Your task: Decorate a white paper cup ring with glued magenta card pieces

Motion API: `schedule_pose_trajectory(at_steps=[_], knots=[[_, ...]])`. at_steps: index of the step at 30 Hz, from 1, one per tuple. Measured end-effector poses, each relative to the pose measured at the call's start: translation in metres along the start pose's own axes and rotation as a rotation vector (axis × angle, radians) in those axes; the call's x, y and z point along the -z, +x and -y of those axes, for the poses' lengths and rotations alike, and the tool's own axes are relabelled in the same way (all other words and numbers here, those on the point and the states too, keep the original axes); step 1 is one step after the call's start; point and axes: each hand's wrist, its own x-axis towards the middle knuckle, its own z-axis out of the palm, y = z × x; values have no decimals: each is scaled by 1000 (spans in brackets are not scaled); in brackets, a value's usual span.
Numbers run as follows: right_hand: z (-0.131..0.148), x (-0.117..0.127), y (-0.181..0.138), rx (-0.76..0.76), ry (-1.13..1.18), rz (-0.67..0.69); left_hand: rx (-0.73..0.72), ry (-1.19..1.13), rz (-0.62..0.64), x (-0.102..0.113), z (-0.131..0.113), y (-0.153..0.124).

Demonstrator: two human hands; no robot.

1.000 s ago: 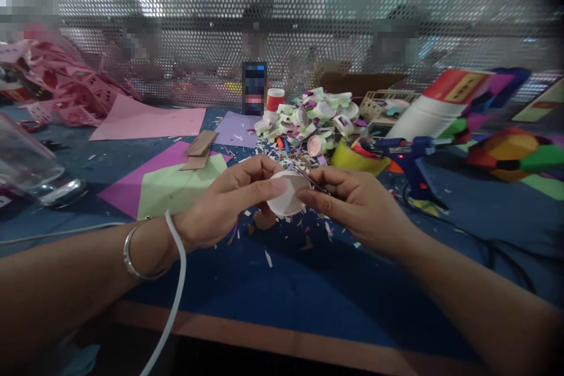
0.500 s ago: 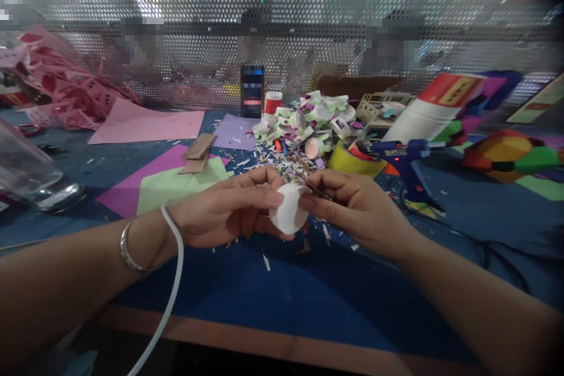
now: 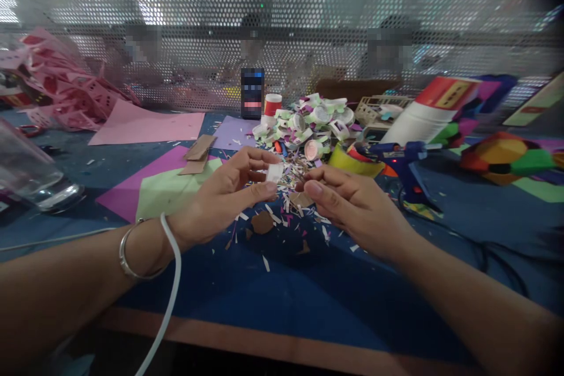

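Observation:
My left hand (image 3: 229,194) pinches a small white paper piece (image 3: 275,173) between thumb and fingertips, above a scatter of paper scraps (image 3: 282,217) on the blue table (image 3: 308,299). My right hand (image 3: 352,202) is just right of it, fingers curled together and thumb forward, a short gap from the white piece. Whether it holds anything is hidden. A brown scrap (image 3: 302,198) sits by its thumb. A silver bangle (image 3: 127,252) and a white cable (image 3: 170,282) lie at my left wrist.
Behind the hands are a pile of small paper rings (image 3: 312,120), a yellow tape roll (image 3: 352,160), a blue glue gun (image 3: 405,158) and a white bottle with a red cap (image 3: 432,108). Coloured paper sheets (image 3: 171,188) and a glass (image 3: 30,173) lie left. People sit beyond a perforated screen (image 3: 282,23).
The round white piece was held between both hands; now only my left hand holds it, turned edge-on and raised, and my right hand has drawn slightly away. The thin dark tool no longer shows.

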Motion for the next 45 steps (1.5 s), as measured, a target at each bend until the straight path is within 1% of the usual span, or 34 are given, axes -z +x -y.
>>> schedule_pose_trajectory(at_steps=[3,5,9,13,25,38,42,45], knots=[[0,1,1,-8,-60,45,-75,122,-19,4,2,1],[1,1,1,-6,-82,82,-109,191,-8,6,2,1],[3,0,0,-4,-92,123,-133,224,24,6,1,-1],[4,0,0,-17,-66,142,-154,253,20,6,0,-1],[4,0,1,-15,-110,169,-177,291,52,5,-2,-2],[5,0,2,22,-167,162,-182,294,37,7,-1,-1],[5,1,3,51,-214,156,-210,358,30,8,-1,-2],[7,2,3,76,-241,154,-263,450,-1,6,-5,-4]])
